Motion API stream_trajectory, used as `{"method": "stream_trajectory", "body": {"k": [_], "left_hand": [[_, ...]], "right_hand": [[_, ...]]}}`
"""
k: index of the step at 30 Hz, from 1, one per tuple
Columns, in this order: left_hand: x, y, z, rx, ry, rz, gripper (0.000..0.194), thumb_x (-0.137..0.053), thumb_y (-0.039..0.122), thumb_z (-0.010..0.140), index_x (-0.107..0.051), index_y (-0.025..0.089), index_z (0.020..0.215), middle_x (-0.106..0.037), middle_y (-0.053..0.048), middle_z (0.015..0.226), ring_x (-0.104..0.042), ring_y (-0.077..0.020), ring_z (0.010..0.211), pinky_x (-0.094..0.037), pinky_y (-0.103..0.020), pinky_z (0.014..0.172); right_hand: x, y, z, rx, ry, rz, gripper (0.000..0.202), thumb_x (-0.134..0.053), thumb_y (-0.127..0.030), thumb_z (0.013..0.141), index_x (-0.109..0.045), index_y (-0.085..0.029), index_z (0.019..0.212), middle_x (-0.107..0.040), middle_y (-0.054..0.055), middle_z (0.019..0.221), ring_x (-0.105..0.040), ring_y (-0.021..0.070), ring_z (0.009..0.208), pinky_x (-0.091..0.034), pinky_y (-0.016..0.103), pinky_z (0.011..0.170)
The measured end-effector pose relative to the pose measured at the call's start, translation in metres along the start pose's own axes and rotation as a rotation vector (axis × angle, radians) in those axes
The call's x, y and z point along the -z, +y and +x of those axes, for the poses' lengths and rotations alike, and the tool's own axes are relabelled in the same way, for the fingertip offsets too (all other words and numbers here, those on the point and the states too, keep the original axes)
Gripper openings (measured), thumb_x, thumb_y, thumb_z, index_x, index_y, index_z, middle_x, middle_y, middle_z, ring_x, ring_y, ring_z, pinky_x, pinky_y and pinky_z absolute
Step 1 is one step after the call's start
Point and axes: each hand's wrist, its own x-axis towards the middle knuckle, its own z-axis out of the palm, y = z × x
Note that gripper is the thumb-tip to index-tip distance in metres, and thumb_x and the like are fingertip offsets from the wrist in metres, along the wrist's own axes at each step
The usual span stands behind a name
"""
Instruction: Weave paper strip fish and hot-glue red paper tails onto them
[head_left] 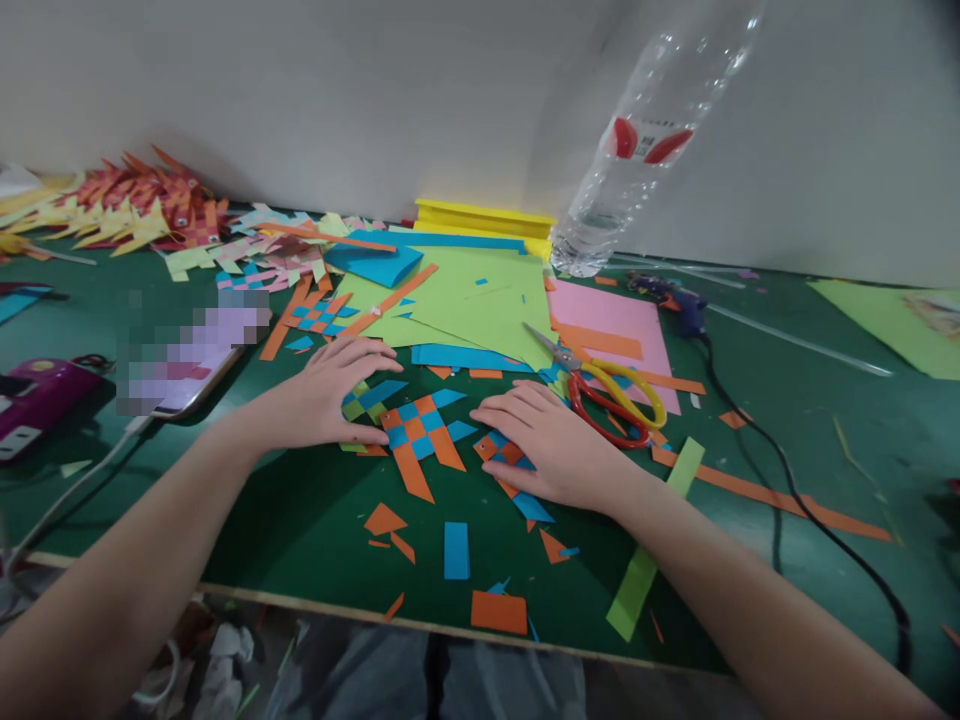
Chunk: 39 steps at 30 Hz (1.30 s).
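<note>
My left hand [330, 395] rests on the table with fingers and thumb spread apart. Beneath its fingers lies a green-and-blue woven paper fish [365, 402], partly covered. An orange-and-blue woven paper fish [421, 432] lies flat between my hands, its left side near my left thumb. My right hand [551, 445] is over a second orange-and-blue paper fish [504, 452], fingers stretched and thumb apart, hiding part of it. Just beyond my right hand are scissors [600, 385] with red and yellow handles.
Green paper sheets [465, 300] lie at the back, beside a tall plastic bottle [637, 150]. A phone [199, 355] on a cable is at left, with a purple power strip [49, 400]. A glue gun [682, 305] with black cord lies right. Paper scraps [499, 612] dot the front.
</note>
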Motion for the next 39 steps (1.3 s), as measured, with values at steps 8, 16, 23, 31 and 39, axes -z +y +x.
{"method": "stream_trajectory", "body": {"k": [8,16,23,31,39], "left_hand": [[-0.001,0.003,-0.004,0.049,-0.104,-0.014,0.099,-0.067,0.072,0.065,-0.025,0.031,0.145,-0.028,-0.010,0.151,-0.023,-0.0348,0.141,-0.024,-0.052,0.114],[0.003,0.025,-0.005,-0.006,-0.262,-0.081,0.119,-0.072,0.075,0.055,-0.012,0.037,0.150,-0.013,-0.007,0.158,-0.011,-0.0388,0.144,-0.019,-0.056,0.115],[0.013,0.005,-0.006,0.153,0.079,0.069,0.064,-0.039,0.064,0.090,-0.038,0.024,0.141,-0.041,-0.007,0.145,-0.031,-0.0300,0.137,-0.023,-0.049,0.114],[0.012,-0.010,-0.010,0.235,-0.048,0.106,0.069,-0.055,0.070,0.078,-0.052,0.021,0.127,-0.057,-0.010,0.126,-0.049,-0.0310,0.119,-0.038,-0.048,0.101],[0.011,-0.027,-0.019,0.253,-0.116,0.071,0.081,-0.059,0.075,0.070,-0.051,0.022,0.130,-0.047,-0.010,0.138,-0.037,-0.0301,0.131,-0.027,-0.048,0.111]], "right_hand": [[0.001,-0.001,0.000,-0.002,-0.003,-0.001,0.047,-0.048,-0.044,0.092,-0.054,-0.012,0.127,-0.061,0.012,0.122,-0.051,0.0263,0.113,-0.038,0.047,0.104],[0.000,0.000,0.000,0.002,0.006,-0.003,0.048,-0.049,-0.045,0.092,-0.054,-0.012,0.126,-0.061,0.012,0.121,-0.051,0.0261,0.113,-0.037,0.048,0.105],[-0.002,0.001,0.000,0.007,0.042,-0.008,0.045,-0.048,-0.045,0.092,-0.056,-0.014,0.124,-0.064,0.010,0.117,-0.055,0.0237,0.110,-0.033,0.050,0.110],[-0.003,-0.001,0.001,0.036,0.076,-0.003,0.040,-0.048,-0.040,0.093,-0.057,-0.013,0.122,-0.066,0.009,0.115,-0.058,0.0219,0.109,-0.032,0.048,0.111],[0.004,-0.014,0.002,0.134,-0.002,0.078,0.047,-0.045,-0.047,0.094,-0.055,-0.017,0.128,-0.061,0.006,0.131,-0.050,0.0207,0.125,-0.019,0.048,0.118]]}}
